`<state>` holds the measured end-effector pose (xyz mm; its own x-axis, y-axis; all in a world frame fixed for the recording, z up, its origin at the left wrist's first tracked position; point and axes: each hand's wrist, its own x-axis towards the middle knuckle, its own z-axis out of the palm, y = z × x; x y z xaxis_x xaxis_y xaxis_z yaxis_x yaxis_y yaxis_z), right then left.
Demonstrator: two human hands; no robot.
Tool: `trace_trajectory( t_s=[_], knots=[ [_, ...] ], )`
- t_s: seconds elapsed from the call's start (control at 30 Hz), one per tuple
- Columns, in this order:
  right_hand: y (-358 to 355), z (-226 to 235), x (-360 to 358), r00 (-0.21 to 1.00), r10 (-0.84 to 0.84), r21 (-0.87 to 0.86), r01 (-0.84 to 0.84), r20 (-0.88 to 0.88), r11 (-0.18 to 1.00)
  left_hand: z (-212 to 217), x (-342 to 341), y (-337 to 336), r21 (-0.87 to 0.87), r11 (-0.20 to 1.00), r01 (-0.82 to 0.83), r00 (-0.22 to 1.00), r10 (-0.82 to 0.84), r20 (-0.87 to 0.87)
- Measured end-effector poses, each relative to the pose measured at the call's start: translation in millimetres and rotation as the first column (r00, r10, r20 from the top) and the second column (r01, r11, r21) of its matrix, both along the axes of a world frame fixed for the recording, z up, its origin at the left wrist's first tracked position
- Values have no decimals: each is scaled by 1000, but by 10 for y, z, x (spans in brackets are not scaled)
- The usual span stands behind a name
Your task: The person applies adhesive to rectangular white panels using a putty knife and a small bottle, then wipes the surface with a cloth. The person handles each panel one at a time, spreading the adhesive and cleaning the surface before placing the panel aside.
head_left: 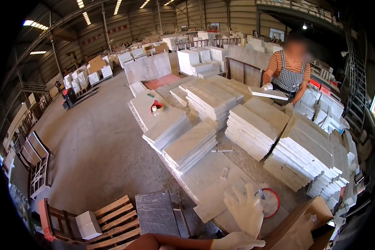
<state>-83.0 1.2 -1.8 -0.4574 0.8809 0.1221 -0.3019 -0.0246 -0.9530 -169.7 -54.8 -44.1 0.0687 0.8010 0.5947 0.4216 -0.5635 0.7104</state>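
Observation:
My right hand (245,208), in a white glove, is raised with its fingers spread above a pale marble slab (212,183) on the work table. My left hand (236,241), also gloved, lies sideways just under it at the bottom edge, with the bare forearm coming in from the lower left. Its fingers are hidden, and I see nothing in either hand. A red ring (275,208) with a small tool beside it lies on the slab just right of my right hand. A brown cardboard piece (300,225) leans at the lower right.
Stacks of white marble tiles (254,125) fill the table. A co-worker (288,71) at the far side holds a tile (268,92). A marker (221,151) lies between stacks. A wooden pallet (112,221) and a dark slab (156,212) sit on the floor to the left.

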Motion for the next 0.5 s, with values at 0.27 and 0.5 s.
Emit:
trace_trajectory(
  t_s=[0.27,0.5],
  knots=[
    [208,57,235,990,-41,-87,29,-136,996,388,240,86,-180,957,226,974,-222,40],
    [350,84,529,971,-88,-151,55,-221,987,254,750,103,-244,935,257,945,-190,267]
  ],
)
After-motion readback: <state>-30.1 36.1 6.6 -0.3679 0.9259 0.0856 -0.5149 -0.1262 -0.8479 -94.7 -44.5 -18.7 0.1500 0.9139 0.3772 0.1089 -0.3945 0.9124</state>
